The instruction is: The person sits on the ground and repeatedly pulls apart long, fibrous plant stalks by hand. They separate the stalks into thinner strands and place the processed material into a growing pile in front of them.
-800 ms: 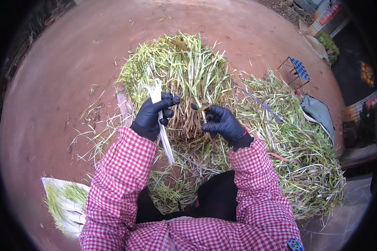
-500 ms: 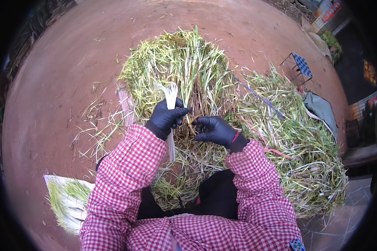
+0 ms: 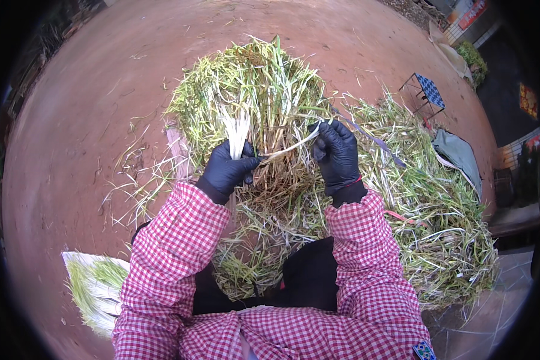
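Note:
My left hand (image 3: 230, 163), in a black glove, is closed around a bundle of pale white stalks (image 3: 237, 129) held upright. From its thumb and fingertips a single pale stalk (image 3: 291, 146) with a brownish base stretches up to the right. My right hand (image 3: 336, 155), also black-gloved, is pinched on that stalk's greener end, higher and to the right of my left hand. Both hands are over a large heap of loose green and pale stalks (image 3: 246, 78) with brown roots toward its lower middle.
A wide pile of trimmed leaves (image 3: 444, 234) lies on the right, with a grey-green cloth (image 3: 456, 159) and a checked folding stool (image 3: 429, 90) beyond. At lower left, sorted bundles (image 3: 102, 285) lie on a white sheet. Reddish ground (image 3: 90, 120) surrounds the heap.
My right hand has moved up and turned, drawing the single stalk out sideways from my left hand. My left hand still holds the white bundle, at nearly the same place.

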`<state>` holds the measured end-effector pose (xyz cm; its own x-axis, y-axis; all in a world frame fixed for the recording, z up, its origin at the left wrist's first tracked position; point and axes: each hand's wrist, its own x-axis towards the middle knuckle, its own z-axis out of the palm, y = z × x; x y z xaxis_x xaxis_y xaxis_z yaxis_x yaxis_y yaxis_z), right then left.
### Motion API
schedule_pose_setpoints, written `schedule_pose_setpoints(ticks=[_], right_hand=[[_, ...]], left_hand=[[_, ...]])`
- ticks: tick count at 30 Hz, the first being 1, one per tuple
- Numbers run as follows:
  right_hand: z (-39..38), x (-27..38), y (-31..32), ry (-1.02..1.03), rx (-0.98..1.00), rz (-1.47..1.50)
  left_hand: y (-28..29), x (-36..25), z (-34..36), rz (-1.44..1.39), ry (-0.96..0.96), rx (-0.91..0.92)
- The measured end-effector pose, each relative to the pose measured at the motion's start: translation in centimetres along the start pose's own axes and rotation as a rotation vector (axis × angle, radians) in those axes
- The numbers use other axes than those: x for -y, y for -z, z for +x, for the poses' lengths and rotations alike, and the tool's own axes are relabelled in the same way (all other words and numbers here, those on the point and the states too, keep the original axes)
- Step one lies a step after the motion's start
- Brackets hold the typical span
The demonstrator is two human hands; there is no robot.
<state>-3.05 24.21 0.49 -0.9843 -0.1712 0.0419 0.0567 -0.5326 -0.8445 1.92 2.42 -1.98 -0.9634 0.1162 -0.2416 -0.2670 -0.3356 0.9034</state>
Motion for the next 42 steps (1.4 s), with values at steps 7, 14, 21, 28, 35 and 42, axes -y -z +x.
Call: schedule_pose_setpoints(ticks=[7, 14, 21, 28, 35, 42], right_hand=[[-0.1, 0.9, 0.0, -0.031, -0.070, -0.002], [-0.8, -4.9, -3.8, -0.041, 0.178, -0.334], [-0.4, -3.9, 0.3, -0.145, 0.101, -1.136], [-0.7, -3.6, -4.5, 0.243, 0.419, -0.888], [-2.3, -2.9, -4.3, -0.301, 0.613, -0.608], [-0.8, -2.9, 5.9, -0.366, 0.429, -0.634]], left_hand=[[1.6, -2.7, -1.0, 0.159, 0.016, -0.175], [-0.6, -0.5, -1.0, 0.084, 0.005, 0.020], [2.0, -2.7, -1.1, -0.078, -0.096, -0.176], [1.4, -2.9, -2.3, -0.128, -0.190, -0.047], [6.1, -4.9, -2.5, -0.435, -0.343, -0.210], [11.4, -7.4, -3.4, -0.497, -0.463, -0.287]])
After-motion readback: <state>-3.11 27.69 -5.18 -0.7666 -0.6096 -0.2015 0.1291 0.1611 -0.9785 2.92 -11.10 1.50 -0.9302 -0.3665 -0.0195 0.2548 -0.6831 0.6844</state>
